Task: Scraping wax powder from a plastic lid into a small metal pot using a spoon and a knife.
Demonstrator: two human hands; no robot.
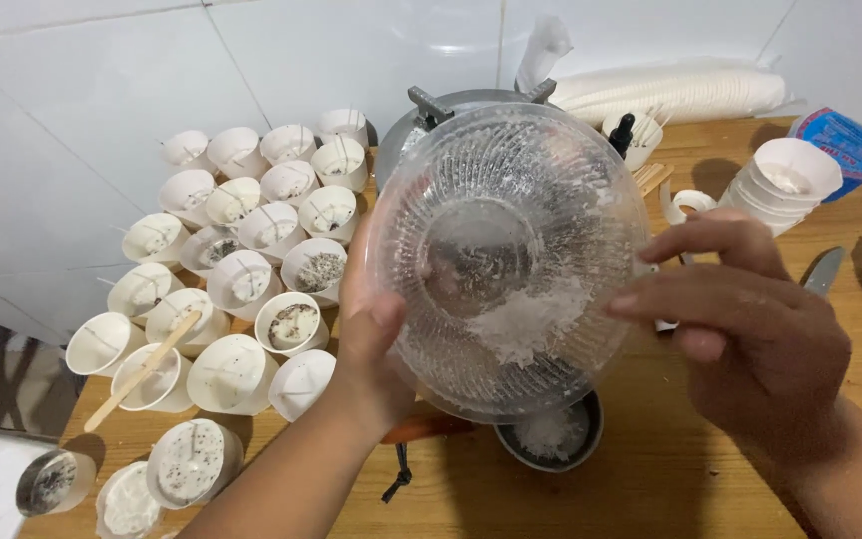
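- Left hand (376, 344) has its fingers clamped on the clear ribbed plastic bowl (507, 262), tilted up at centre frame, white flakes clinging inside.
- Right hand (740, 324) at three o'clock, fingers together, fingertips touching the rim.
- Small grey pan (551, 437) sits below at six o'clock on the wooden surface (650, 479).
- White paper cups (241, 289) crowd nine o'clock.

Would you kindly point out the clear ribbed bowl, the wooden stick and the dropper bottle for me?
clear ribbed bowl (511, 250), head view, on the middle of its ribbed wall.
wooden stick (144, 370), head view, mid-length, where it lies across the white cups.
dropper bottle (622, 134), head view, on its black top.
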